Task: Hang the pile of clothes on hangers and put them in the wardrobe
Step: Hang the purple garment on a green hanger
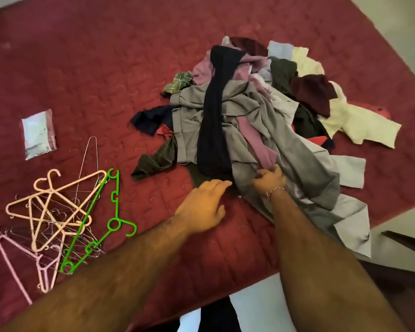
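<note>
A pile of clothes [256,109] lies on a dark red bed cover [82,80], right of the middle. On top lie a grey garment [304,168], a long navy piece [216,121] and a pink one [254,137]. My right hand [270,180] is closed on the near edge of the grey garment, beside the pink cloth. My left hand [205,207] reaches flat toward the near end of the navy piece, its fingers spread, touching dark cloth at the pile's edge. A heap of hangers [55,219] lies at the left, with a green hanger [101,221] on top.
A small clear plastic packet [38,134] lies on the cover at the left, beyond the hangers. The bed's near edge runs diagonally at the lower right, with pale floor [398,226] past it. No wardrobe is in view.
</note>
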Demonstrator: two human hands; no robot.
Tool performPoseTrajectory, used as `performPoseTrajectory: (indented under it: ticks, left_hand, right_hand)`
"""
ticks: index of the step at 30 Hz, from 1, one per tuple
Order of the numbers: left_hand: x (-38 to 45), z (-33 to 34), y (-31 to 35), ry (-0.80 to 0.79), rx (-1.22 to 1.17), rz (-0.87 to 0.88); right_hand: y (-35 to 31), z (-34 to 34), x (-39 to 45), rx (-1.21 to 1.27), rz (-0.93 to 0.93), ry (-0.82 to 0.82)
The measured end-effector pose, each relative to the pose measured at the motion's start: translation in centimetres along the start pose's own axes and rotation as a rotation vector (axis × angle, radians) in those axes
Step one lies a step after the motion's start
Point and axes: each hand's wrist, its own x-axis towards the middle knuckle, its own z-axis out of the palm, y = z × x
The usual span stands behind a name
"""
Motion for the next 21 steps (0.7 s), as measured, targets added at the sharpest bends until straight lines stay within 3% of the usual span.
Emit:
performPoseTrajectory:
  ticks: [3,5,7,10,14,15,17,19,21]
  left_hand:
    - [0.2,0.3,-1.8,0.007,-0.055,-0.046]
    - [0.2,0.8,-3.2,0.029,-0.157,-0.141]
    - [0.7,1.0,-3.9,0.069,-0.456,-0.371]
    - [2.6,-1.6,-2.9,0.043,-0.997,-0.703]
    - [4.6,-6.5,-2.7,0.104,-1.505,-0.738]
    - [4.9,-7.4,-2.5,0.127,-1.521,-0.725]
    - [5.0,-8.4,-2.3,0.165,-1.26,-0.708]
    - [5.0,-9.2,-1.5,0.253,-1.025,-0.646]
    - [4.4,-11.2,-0.4,0.317,-0.98,-0.535]
  right_hand:
    - [-0.3,-0.3,1.2,-0.046,-0.091,-0.054]
    - [-0.8,-0.3,0.7,0.204,-0.21,-0.048]
    - [-2.0,-0.3,-1.5,0.466,-0.348,-0.137]
    - [-5.1,-1.0,-6.2,0.714,-0.468,-0.419]
    - [-8.8,-1.6,-11.9,0.673,-0.619,-0.7]
    - [-9.0,-1.6,-12.6,0.627,-0.641,-0.747]
    - [-9.2,-1.4,-13.8,0.697,-0.604,-0.735]
    - [-9.5,-1.4,-14.6,0.937,-0.396,-0.528]
    - [-9.7,-1.1,-14.5,1.176,-0.101,-0.31]
